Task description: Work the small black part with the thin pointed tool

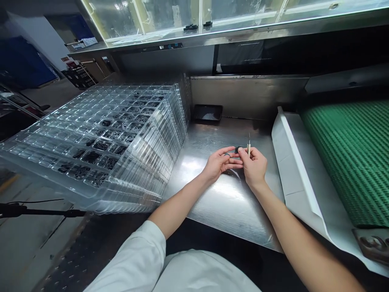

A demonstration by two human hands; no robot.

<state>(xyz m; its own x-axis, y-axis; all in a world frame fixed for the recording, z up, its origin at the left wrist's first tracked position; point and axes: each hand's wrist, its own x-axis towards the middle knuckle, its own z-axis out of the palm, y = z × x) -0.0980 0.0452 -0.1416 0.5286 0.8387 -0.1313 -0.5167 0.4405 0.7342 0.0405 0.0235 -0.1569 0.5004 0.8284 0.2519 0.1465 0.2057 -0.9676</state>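
Note:
Above the metal worktop, a small black part is pinched between the fingertips of my two hands. My left hand supports it from the left, its lower fingers stretched toward the right hand. A thin dark loop shows at the left fingers; whether it is a ring or another part, I cannot tell. My right hand has its thumb on the black part and also grips a slender tool with a pale handle, its thin metal tip pointing up.
To the left rises a tall stack of clear plastic trays, the top one holding several black round parts in its pockets. A black shallow tray lies at the back. On the right are a white barrier and a green conveyor belt.

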